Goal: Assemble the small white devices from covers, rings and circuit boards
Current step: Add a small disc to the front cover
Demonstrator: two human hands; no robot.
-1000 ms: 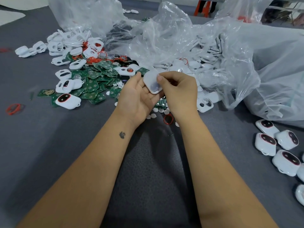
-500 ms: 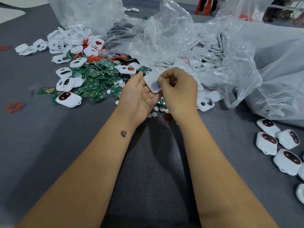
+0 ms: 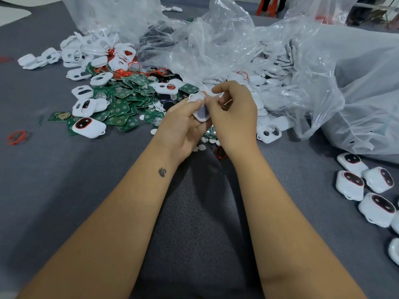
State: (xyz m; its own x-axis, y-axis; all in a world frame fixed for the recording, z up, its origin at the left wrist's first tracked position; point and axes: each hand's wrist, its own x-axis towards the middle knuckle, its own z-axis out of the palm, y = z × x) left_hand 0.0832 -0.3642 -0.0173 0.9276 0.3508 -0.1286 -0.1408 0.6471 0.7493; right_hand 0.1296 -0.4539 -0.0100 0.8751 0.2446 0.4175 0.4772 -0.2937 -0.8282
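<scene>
We grip the white cover (image 3: 200, 108) in our left hand (image 3: 183, 128), right hand (image 3: 234, 113) fingers (image 3: 208, 102) pinching its edge; a slip could drop it among the circuit boards (image 3: 121, 106).

The hands, left (image 3: 183, 126) and right (image 3: 235, 117), meet over the middle of the table (image 3: 54, 190), a cover (image 3: 200, 108) between them. Behind and left of them lies a heap of boards (image 3: 123, 104), with loose covers (image 3: 86, 52) on and behind it. One device (image 3: 89, 126) sits at the heap's near edge, and a ring (image 3: 17, 137) lies well apart toward the left edge. Bags (image 3: 323, 72) spread across the far side and right. Finished devices (image 3: 364, 186) cluster near the right edge.
</scene>
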